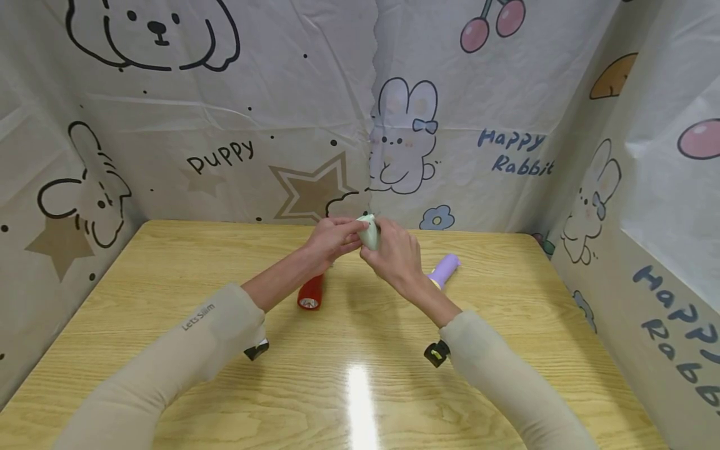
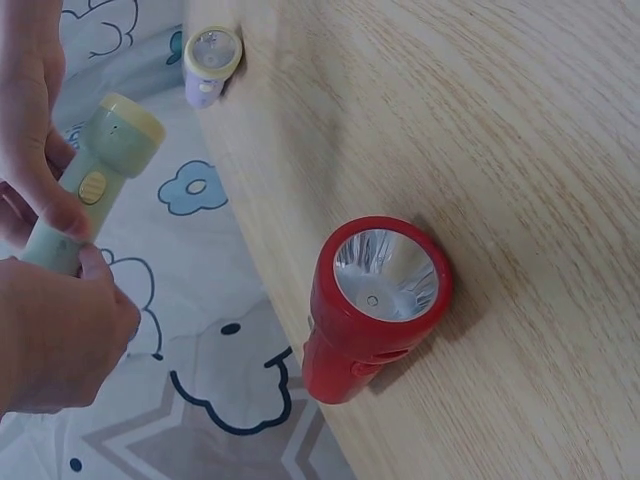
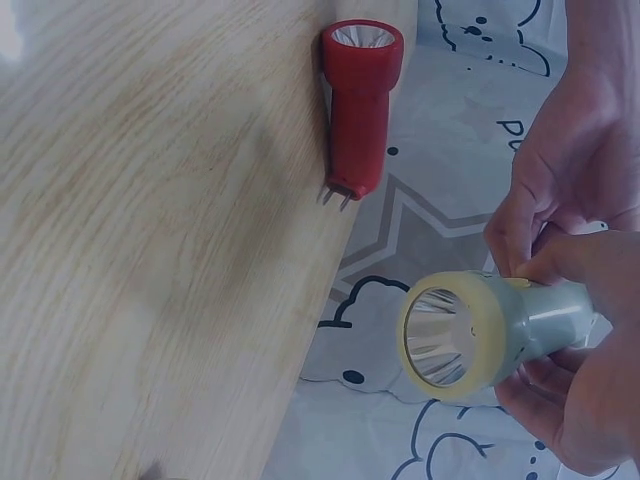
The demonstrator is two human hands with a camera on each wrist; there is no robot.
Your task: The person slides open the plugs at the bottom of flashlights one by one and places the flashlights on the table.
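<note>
A pale green flashlight (image 1: 369, 234) with a cream head ring is held above the table's far edge, between both hands. My left hand (image 1: 333, 239) pinches the body near its tail end. Around the other side of the body, my right hand (image 1: 398, 255) grips it, its thumb (image 3: 550, 262) near the cream switch (image 2: 92, 187). In the right wrist view the clear lens (image 3: 440, 338) faces the table side. The hands cover much of the body and tail.
A red flashlight (image 2: 375, 320) lies on the wooden table (image 1: 315, 387) under the left forearm, two metal prongs (image 3: 337, 197) at its tail. A purple flashlight (image 1: 445, 269) lies to the right, partly behind the right wrist. Printed cloth (image 1: 315, 112) stands around the table.
</note>
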